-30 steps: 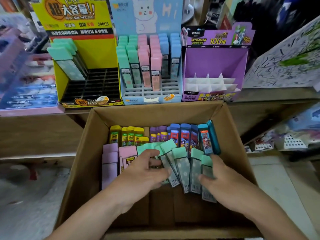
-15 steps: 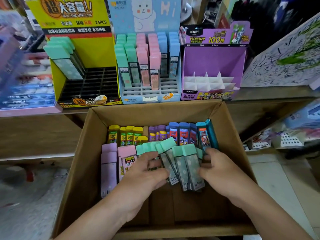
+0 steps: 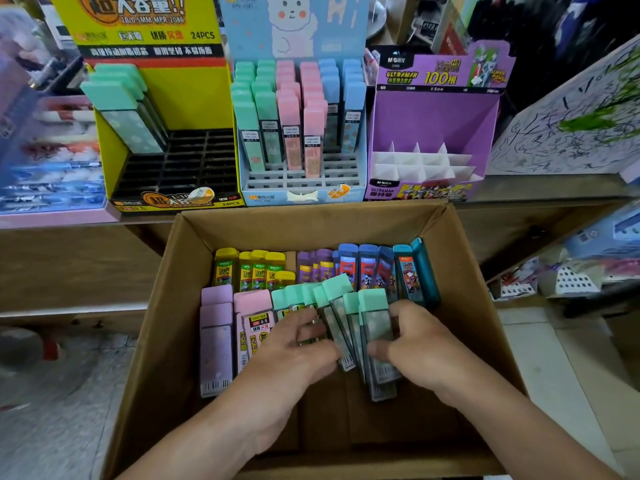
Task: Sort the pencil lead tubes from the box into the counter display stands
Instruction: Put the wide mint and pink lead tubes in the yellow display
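An open cardboard box [image 3: 162, 334] holds rows of lead tubes: yellow [image 3: 249, 268], purple [image 3: 313, 266], blue [image 3: 367, 268], lilac [image 3: 215, 337], pink [image 3: 254, 313] and mint-capped green tubes [image 3: 341, 306]. My left hand [image 3: 294, 351] and my right hand [image 3: 419, 344] press together around a bunch of the mint-capped tubes in the box's middle. On the counter behind stand a yellow stand [image 3: 194, 109] with a few mint tubes at its left, a blue stand [image 3: 301, 188] nearly full of green, pink and blue tubes, and a purple stand [image 3: 433, 116] with bare white dividers.
A pink tray of pens [image 3: 52, 168] sits left of the yellow stand. A scribbled white board [image 3: 571, 133] leans at the right. Wooden shelving runs under the counter, and tiled floor shows to the right of the box.
My right hand slid left and pushed the spread mint tubes into a tighter bunch against my left hand. The bunch now stands more upright in the box.
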